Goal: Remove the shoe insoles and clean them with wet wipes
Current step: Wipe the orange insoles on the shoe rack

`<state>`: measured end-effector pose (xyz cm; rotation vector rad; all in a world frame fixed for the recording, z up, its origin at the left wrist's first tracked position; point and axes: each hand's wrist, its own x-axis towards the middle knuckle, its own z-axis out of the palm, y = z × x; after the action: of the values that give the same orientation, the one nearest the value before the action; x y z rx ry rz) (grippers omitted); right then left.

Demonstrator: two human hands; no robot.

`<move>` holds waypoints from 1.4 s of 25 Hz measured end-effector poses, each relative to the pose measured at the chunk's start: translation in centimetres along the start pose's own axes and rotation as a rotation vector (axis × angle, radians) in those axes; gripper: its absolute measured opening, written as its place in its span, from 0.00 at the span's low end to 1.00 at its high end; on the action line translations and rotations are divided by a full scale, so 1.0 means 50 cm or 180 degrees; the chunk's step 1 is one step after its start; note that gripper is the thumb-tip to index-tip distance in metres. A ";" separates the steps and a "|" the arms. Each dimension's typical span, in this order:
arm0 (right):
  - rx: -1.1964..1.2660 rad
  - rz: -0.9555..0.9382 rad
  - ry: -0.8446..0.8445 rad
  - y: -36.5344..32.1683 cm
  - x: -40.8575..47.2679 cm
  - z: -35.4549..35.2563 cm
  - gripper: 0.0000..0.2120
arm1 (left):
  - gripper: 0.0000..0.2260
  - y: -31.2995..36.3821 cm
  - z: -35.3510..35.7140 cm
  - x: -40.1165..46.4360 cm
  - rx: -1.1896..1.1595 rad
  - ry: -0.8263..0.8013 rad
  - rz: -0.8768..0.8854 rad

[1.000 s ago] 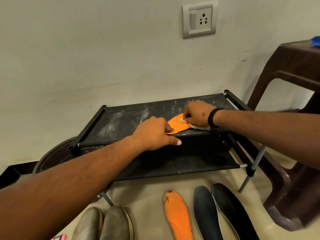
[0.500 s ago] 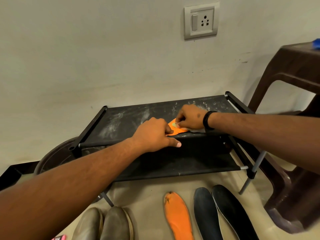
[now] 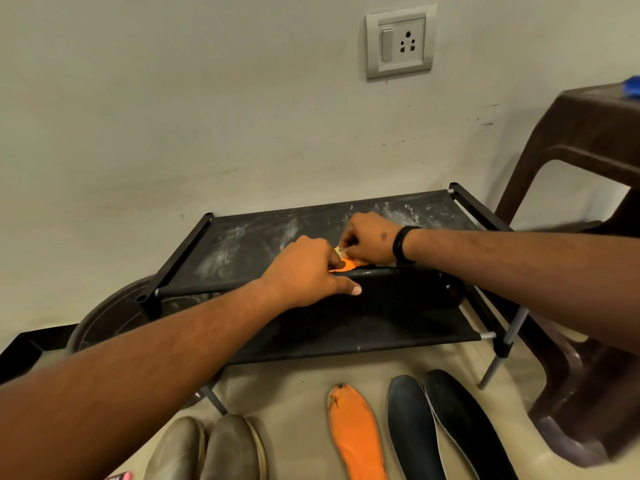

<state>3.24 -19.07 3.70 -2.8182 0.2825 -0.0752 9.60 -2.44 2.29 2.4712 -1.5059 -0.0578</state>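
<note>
On the dusty top shelf of the low black fabric shoe rack [image 3: 242, 244], a flat orange foam insole [image 3: 348, 264] is lying near the front rail, mostly hidden under both hands. The left hand [image 3: 304, 271] is holding it down, its fingers curled over the insole's near end and its thumb stretched along the rail. The right hand [image 3: 369, 239], a black band [image 3: 401, 244] on its wrist, is pinching a small pale wet wipe [image 3: 341, 250] with curled fingers and pressing it to the insole just beside the left knuckles. On the beige floor below, a second orange insole [image 3: 356, 434] is lying beside two black insoles [image 3: 433, 431], with a pair of grey-brown shoes [image 3: 207, 448] to their left. A brown plastic stool [image 3: 588, 161] is standing to the right of the rack, under a grey wall socket [image 3: 400, 45].
</note>
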 end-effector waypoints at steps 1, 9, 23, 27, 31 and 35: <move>-0.0033 0.0059 0.0039 0.005 0.003 -0.003 0.07 | 0.29 0.000 0.004 -0.001 -0.0012 0.0067 0.0019; -0.0207 0.0224 0.0164 0.015 0.018 -0.010 0.07 | 0.23 -0.003 0.004 0.001 -0.0219 0.0121 -0.0105; 0.0353 -0.0377 -0.0074 0.002 -0.020 0.013 0.07 | 0.25 0.003 -0.006 -0.007 -0.0062 0.0097 -0.0080; 0.0968 -0.0380 -0.0749 0.045 -0.055 -0.042 0.04 | 0.25 0.017 -0.012 -0.012 -0.0067 0.0036 -0.0027; 0.0194 -0.0229 -0.0185 0.069 -0.039 -0.043 0.04 | 0.25 0.012 -0.010 -0.003 -0.0203 0.0035 0.0043; -0.0326 0.0199 0.0336 0.072 0.013 -0.017 0.09 | 0.28 0.006 -0.002 0.003 -0.0305 0.0030 0.0030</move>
<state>3.14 -22.81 3.42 -2.9090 0.4094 -0.2015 9.41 -2.70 2.48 2.3859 -1.4755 -0.1136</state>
